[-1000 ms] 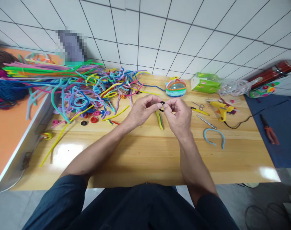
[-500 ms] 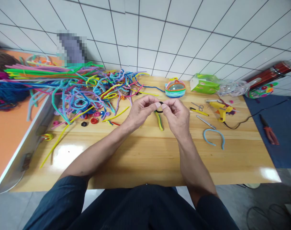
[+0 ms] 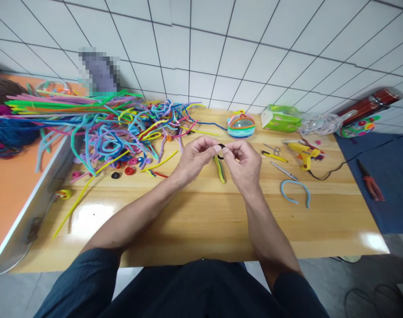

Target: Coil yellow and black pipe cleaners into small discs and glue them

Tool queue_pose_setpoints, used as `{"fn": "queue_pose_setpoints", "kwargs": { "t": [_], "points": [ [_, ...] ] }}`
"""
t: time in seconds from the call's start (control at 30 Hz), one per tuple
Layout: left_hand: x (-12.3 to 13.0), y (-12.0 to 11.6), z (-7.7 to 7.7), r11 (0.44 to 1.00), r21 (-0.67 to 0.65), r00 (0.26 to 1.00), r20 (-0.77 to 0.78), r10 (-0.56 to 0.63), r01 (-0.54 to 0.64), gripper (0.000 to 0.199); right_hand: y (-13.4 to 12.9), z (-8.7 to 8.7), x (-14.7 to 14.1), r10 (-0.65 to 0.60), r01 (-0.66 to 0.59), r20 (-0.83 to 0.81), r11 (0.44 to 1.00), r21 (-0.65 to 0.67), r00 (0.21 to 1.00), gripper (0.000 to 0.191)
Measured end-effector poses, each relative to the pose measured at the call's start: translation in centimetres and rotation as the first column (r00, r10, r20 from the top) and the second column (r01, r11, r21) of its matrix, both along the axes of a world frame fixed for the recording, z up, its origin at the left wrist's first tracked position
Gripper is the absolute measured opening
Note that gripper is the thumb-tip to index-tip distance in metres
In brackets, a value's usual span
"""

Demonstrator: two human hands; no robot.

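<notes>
A thin black pipe cleaner point(image 3: 220, 157), bent into a small loop, is pinched between my two hands above the table. My left hand point(image 3: 195, 156) grips its left side between thumb and fingers. The fingers of my right hand point(image 3: 244, 164) are closed on the other side, and fingertips hide part of the loop. Under the hands lies a short yellow-and-green fuzzy strip point(image 3: 220, 172). Just behind them stands a round, colourful pipe-cleaner piece point(image 3: 241, 128) with a clear middle.
Tangled pipe cleaners point(image 3: 122, 132) and loose buttons point(image 3: 129, 171) spread over the left. To the right lie scissors point(image 3: 275, 150), a yellow cutter point(image 3: 274, 156), a silver pen-like tool point(image 3: 284, 171), a yellow glue gun point(image 3: 305, 155), a blue curved pipe cleaner point(image 3: 284, 190) and pliers point(image 3: 370, 181).
Both hands stay nearly in place, still pinching the black loop, which looks slightly turned. The whole view has shifted a little with my head.
</notes>
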State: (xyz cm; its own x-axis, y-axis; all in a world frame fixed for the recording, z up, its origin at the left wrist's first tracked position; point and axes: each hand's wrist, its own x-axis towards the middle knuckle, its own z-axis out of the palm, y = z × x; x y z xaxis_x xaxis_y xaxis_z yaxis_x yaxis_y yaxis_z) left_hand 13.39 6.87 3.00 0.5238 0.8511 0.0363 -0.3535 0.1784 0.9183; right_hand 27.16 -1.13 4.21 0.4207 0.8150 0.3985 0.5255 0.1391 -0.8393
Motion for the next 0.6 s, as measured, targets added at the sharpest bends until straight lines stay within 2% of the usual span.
{"fn": "queue_pose_setpoints", "kwargs": {
  "t": [0.1, 0.27, 0.4, 0.47, 0.5, 0.57, 0.6],
  "points": [
    [0.0, -0.1, 0.0, 0.999, -0.011, 0.999, 0.012, 0.032, -0.032, 0.045, 0.1, 0.0, -0.1, -0.020, 0.019, 0.030, 1.000, 0.018, 0.999, 0.007],
    [0.5, -1.3, 0.1, 0.984, -0.177, 0.995, 0.095, 0.030, -0.013, 0.048, 0.2, -0.6, -0.9, -0.027, 0.028, -0.027, 0.999, 0.027, 0.999, 0.008],
    [0.8, -1.9, -0.2, 0.964, -0.264, 0.992, 0.127, 0.021, 0.014, 0.052, 0.2, -0.8, -1.3, -0.092, 0.092, -0.005, 0.994, 0.062, 0.996, 0.006],
    [0.6, -1.6, -0.3, 0.982, -0.189, 0.997, 0.071, -0.010, 0.024, 0.047, 0.2, -0.7, -1.0, -0.115, 0.110, 0.055, 0.990, 0.086, 0.992, 0.007],
    [0.4, -1.3, -0.3, 0.995, -0.095, 1.000, 0.019, -0.014, 0.016, 0.044, 0.2, -0.6, -0.7, -0.113, 0.104, 0.099, 0.990, 0.094, 0.989, 0.009],
    [-0.2, -0.5, -0.2, 0.985, 0.171, 0.995, -0.097, 0.024, -0.007, 0.033, 0.2, -0.3, -0.2, -0.091, 0.071, 0.199, 0.992, 0.104, 0.976, 0.012],
    [-0.5, -0.1, -0.1, 0.952, 0.305, 0.987, -0.146, 0.061, -0.013, 0.027, 0.3, -0.2, 0.1, -0.076, 0.052, 0.247, 0.993, 0.105, 0.966, 0.013]
  ]
}}
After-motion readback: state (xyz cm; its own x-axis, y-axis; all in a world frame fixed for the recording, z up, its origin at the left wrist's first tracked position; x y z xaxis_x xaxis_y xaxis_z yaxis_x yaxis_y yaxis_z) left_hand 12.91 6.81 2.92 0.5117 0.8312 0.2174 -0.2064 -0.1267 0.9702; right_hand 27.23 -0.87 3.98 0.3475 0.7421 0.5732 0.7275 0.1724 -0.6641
